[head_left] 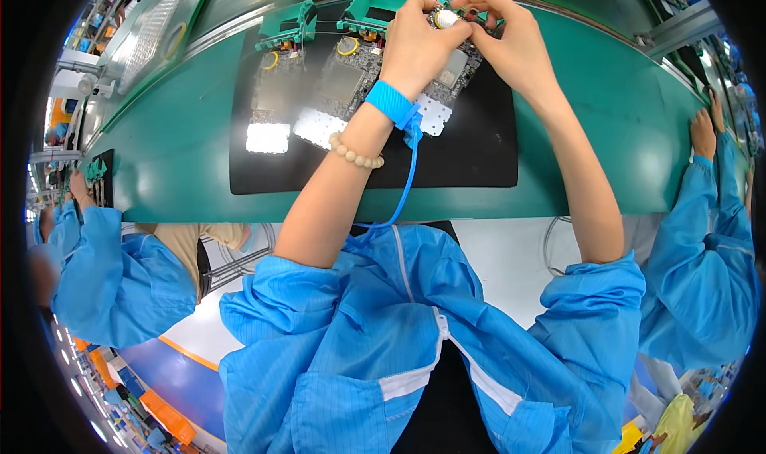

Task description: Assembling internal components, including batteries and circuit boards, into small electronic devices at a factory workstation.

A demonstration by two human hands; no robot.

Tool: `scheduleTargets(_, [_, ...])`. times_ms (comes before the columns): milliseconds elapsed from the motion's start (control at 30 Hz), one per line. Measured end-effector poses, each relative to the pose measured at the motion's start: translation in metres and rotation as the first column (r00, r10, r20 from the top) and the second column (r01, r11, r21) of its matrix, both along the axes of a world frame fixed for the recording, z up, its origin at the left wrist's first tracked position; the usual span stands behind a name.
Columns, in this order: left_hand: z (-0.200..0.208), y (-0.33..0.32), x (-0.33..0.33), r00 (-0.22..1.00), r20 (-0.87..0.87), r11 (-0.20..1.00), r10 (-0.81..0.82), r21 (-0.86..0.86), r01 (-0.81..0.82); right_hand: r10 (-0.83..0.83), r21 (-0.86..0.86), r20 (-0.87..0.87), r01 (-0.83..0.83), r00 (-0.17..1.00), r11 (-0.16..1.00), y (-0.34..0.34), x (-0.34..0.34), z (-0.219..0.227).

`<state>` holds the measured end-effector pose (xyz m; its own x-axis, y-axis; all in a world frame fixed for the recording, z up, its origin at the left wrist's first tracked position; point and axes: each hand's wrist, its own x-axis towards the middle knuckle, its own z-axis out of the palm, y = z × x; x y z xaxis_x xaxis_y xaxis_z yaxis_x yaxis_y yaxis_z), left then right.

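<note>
Three circuit boards with silver metal shields lie side by side on a black mat [359, 171]: a left board [273, 95], a middle board [339, 83] and a right board [455, 71]. Both my hands meet over the far end of the right board. My left hand [419, 47] is closed there, its thumb beside a white, yellow-rimmed round part [445, 18]. My right hand [512, 43] is pinched around small dark and reddish bits; what exactly they hold is hidden. Green plastic frames, a left frame [286, 25] and a middle frame [371, 11], sit at the boards' far ends.
A blue wrist strap [389, 103] on my left wrist trails a blue cord [409, 179] over the mat and the near edge of the green table [574, 167]. Co-workers in blue sit at the left [120, 270] and right [698, 254]. A metal rail [558, 27] borders the far side.
</note>
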<state>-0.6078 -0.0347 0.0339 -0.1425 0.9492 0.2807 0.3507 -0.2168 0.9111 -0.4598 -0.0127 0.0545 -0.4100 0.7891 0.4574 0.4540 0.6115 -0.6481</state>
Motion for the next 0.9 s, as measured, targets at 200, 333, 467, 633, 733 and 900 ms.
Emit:
scheduleTargets(200, [0.012, -0.049, -0.006, 0.955, -0.282, 0.995, -0.096, -0.028, 0.092, -0.364, 0.17, -0.027, 0.363, 0.931, 0.916, -0.039, 0.051, 0.009])
scheduleTargets(333, [0.008, -0.112, -0.013, 0.892, -0.452, 0.985, 0.011, 0.157, 0.067, -0.492, 0.137, 0.42, 0.482, 0.763, 0.865, -0.104, 0.04, -0.012])
scheduleTargets(467, [0.017, -0.164, -0.032, 0.751, -0.66, 0.994, -0.014, 0.069, 0.08, -0.575, 0.118, 0.248, 0.565, 0.78, 0.817, -0.123, -0.002, -0.033])
scheduleTargets(633, [0.03, -0.181, -0.094, 0.864, -0.453, 0.969, 0.219, 0.206, -0.138, -0.47, -0.256, -0.206, 0.416, 0.858, 0.873, -0.113, 0.005, -0.024])
scheduleTargets(733, [0.02, -0.18, -0.153, 0.812, -0.482, 0.944, 0.329, 0.194, -0.268, -0.478, -0.347, -0.214, 0.391, 0.852, 0.852, -0.104, 0.026, -0.023])
scheduleTargets(900, [0.022, -0.201, -0.222, 0.73, -0.51, 0.886, 0.454, 0.176, -0.428, -0.442, -0.291, -0.17, 0.384, 0.881, 0.876, -0.089, 0.129, -0.007])
